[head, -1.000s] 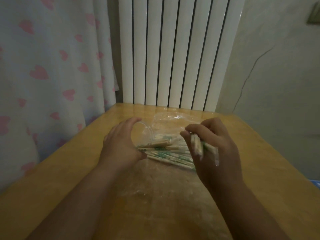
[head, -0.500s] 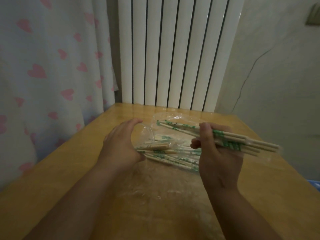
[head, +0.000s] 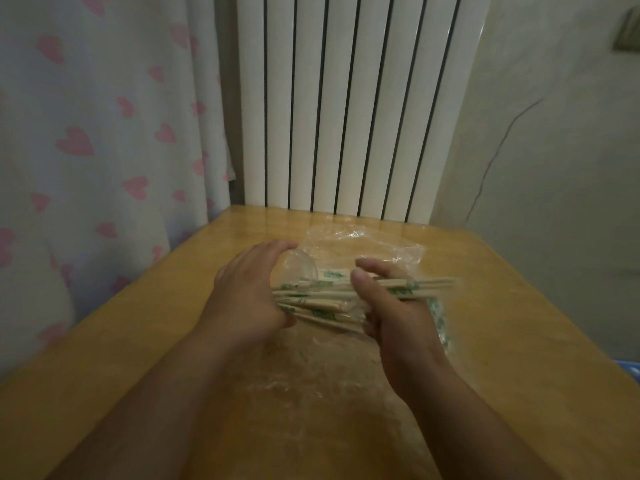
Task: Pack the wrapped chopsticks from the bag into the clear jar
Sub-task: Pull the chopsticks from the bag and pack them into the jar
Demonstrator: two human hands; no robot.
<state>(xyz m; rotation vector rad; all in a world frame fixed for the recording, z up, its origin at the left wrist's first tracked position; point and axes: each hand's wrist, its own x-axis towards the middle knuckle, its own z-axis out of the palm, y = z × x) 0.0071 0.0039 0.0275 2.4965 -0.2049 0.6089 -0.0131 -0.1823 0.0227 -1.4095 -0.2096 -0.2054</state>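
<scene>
A clear jar (head: pixel 300 269) lies on its side on the wooden table (head: pixel 512 341), its mouth facing right. My left hand (head: pixel 244 297) wraps around it. Several wrapped chopsticks (head: pixel 322 301), pale with green print, stick out of the jar's mouth. My right hand (head: pixel 391 306) grips a bundle of wrapped chopsticks (head: pixel 429 285), held level with its left ends at the jar's mouth. The crumpled clear bag (head: pixel 360 244) lies flat behind and under both hands.
A white ribbed radiator (head: pixel 353 105) stands at the table's far edge. A curtain with pink hearts (head: pixel 97 140) hangs along the left side. A bare wall rises on the right. A blue object (head: pixel 623 375) shows at the right edge.
My right hand turned the bundle from upright to level, then moved it left and down toward the jar's mouth. My left hand stayed on the jar.
</scene>
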